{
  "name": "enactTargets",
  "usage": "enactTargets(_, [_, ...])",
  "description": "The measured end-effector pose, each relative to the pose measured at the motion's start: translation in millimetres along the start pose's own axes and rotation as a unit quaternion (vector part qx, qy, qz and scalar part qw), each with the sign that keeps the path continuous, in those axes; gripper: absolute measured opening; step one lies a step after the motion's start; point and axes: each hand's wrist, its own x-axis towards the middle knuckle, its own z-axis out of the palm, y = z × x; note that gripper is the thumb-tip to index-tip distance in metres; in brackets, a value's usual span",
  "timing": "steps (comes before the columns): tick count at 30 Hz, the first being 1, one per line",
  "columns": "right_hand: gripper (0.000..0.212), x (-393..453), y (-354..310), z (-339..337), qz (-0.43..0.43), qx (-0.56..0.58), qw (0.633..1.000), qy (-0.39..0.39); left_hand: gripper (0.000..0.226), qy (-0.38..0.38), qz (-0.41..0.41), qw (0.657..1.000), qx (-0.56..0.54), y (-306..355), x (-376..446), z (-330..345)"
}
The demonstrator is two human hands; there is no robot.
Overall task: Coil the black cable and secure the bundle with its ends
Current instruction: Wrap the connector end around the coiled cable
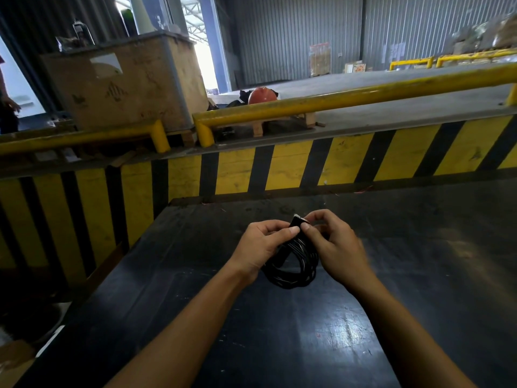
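Observation:
A black cable [293, 271] wound into a small round coil hangs between both hands just above the dark table [279, 345]. My left hand [261, 247] grips the coil's upper left side with thumb and fingers. My right hand [334, 245] pinches the top of the bundle, where a black connector end [296, 221] sticks up between thumb and forefinger. The coil's lower loops touch or nearly touch the tabletop. The other cable end is hidden.
A yellow-and-black striped barrier [279, 166] runs along the table's far edge. Behind it are yellow guard rails [349, 98], a large cardboard crate [123, 79] on a pallet and an orange hard hat [262, 95]. The table's left edge drops to the floor.

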Motion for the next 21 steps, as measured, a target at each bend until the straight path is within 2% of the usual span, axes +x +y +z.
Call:
enactTargets(7, [0.015, 0.9, 3.8, -1.1, 0.002, 0.010, 1.000, 0.001, 0.018, 0.056, -0.028, 0.998, -0.010, 1.5, 2.3, 0.0])
enactTargets(10, [0.027, -2.4, 2.4, -2.1, -0.067, -0.082, 0.994, -0.012, 0.013, 0.099, -0.051, 0.994, -0.002, 4.5, 4.2, -2.7])
enactTargets(12, [0.031, -4.5, 0.7, -0.6, -0.119, -0.152, 0.980, -0.050, 0.017, 0.111, -0.059, 0.992, -0.006, 4.2, 5.4, -5.2])
enactTargets(15, [0.032, -6.7, 5.2, 9.2, -0.146, -0.202, 0.964, -0.097, 0.024, 0.119, -0.062, 0.991, -0.004, 3.2, 5.3, -4.2])
enactTargets(21, [0.016, -6.3, 16.4, 22.9, -0.155, -0.202, 0.967, -0.030, 0.018, 0.121, -0.064, 0.991, 0.002, -1.6, 4.1, 0.3])
